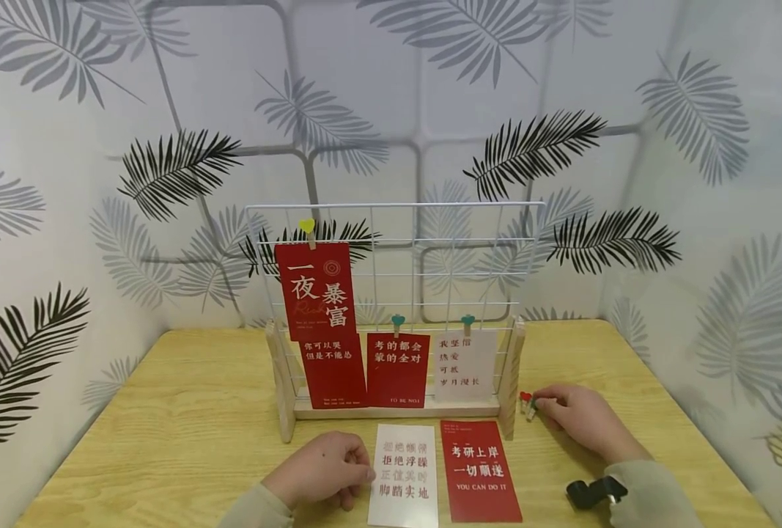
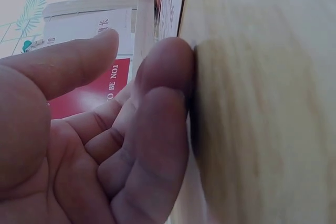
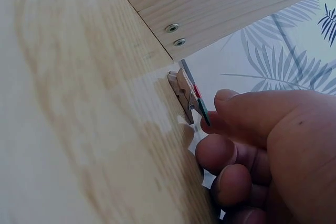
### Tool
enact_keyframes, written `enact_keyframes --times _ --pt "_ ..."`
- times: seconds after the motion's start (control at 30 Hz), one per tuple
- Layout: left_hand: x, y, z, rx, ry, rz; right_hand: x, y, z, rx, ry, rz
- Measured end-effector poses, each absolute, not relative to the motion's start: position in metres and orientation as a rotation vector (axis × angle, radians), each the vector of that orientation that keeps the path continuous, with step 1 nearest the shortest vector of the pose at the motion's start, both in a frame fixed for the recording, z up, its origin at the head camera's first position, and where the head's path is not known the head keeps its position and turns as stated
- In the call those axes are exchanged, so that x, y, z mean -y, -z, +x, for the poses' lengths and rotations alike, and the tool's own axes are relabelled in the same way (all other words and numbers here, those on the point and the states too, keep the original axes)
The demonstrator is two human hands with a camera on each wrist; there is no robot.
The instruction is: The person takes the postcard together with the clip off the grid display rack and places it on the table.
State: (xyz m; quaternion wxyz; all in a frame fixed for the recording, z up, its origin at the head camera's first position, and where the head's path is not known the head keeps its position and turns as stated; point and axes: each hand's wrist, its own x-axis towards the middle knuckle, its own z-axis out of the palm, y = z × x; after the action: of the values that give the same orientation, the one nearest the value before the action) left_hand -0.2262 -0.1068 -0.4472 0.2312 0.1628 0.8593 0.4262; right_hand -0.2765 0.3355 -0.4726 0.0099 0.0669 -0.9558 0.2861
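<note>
My left hand (image 1: 330,469) rests on the table with its fingers loosely bent, beside a white card (image 1: 402,477) with printed characters. In the left wrist view the thumb stands apart from the fingers (image 2: 157,129), with nothing between them. My right hand (image 1: 582,418) is at the right, its fingertips right at a small wooden clothespin with a green heart (image 1: 533,405). A red-heart clothespin (image 1: 525,397) lies close by it. In the right wrist view a gap shows between the thumb and the green heart (image 3: 203,113), while the index fingertip meets its edge.
A white wire grid rack (image 1: 391,206) on wooden feet (image 1: 511,381) stands behind the cards. Red cards (image 1: 397,381) and a white card (image 1: 465,367) hang on it from heart clothespins. Another red card (image 1: 481,484) lies in front. A black strap piece (image 1: 595,493) sits at the right wrist.
</note>
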Motion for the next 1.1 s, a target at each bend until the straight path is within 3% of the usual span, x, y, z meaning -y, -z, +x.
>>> enact_keyframes --times 0.57,1.1 --pt "0.105 0.442 -0.224 -2.541 -1.169 0.545 -0.333 0.465 -0.272 2.912 -1.096 0.118" --pt "0.108 0.431 -0.226 -2.652 -1.221 0.57 -0.321 0.432 -0.262 2.739 -1.145 0.183"
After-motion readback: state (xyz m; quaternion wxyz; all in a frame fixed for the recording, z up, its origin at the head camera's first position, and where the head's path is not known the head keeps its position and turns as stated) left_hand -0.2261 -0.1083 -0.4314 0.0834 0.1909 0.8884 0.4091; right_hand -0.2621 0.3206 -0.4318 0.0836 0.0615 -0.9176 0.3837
